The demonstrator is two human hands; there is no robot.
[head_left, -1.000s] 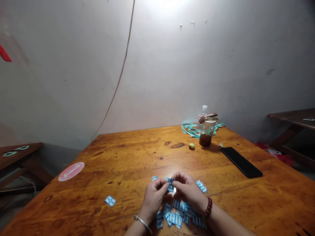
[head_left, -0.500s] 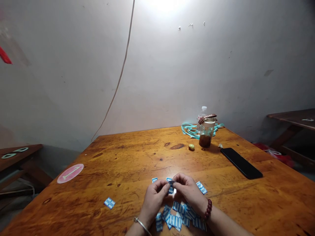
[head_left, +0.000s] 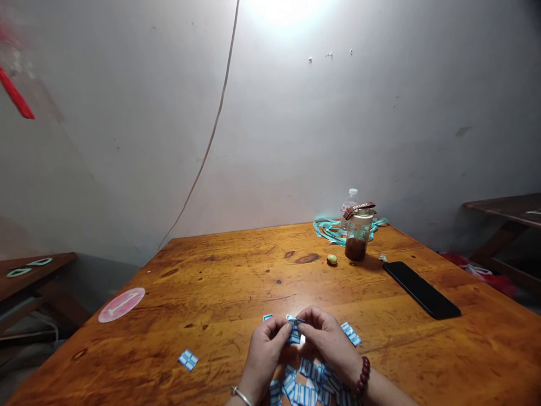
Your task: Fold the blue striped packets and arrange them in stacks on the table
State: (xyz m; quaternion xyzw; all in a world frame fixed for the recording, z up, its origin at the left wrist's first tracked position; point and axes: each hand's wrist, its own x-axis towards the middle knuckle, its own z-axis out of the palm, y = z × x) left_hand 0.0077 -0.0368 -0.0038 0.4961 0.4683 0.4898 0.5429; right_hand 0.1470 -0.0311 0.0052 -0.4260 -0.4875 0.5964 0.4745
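Between the fingertips of both hands is a small blue-and-white striped label, held just above the table. My left hand pinches its left side with thumb and forefinger. The right side is in a pinch of my right hand, which partly hides it. Below the hands lies a loose pile of similar striped labels, overlapping one another. Single pieces rest apart: a striped label to the left, another beside my right hand, and one just beyond my left fingers.
The wooden table stands against a wall. A black phone lies at the right. Farther back are a tumbler with brown contents, a clear bottle, turquoise ribbon and a small yellowish object. A pink round sticker marks the left.
The view has tilted slightly upward, so the table sits lower in the picture. Both hands keep their pinch on the label, and its top edge shows a little more.
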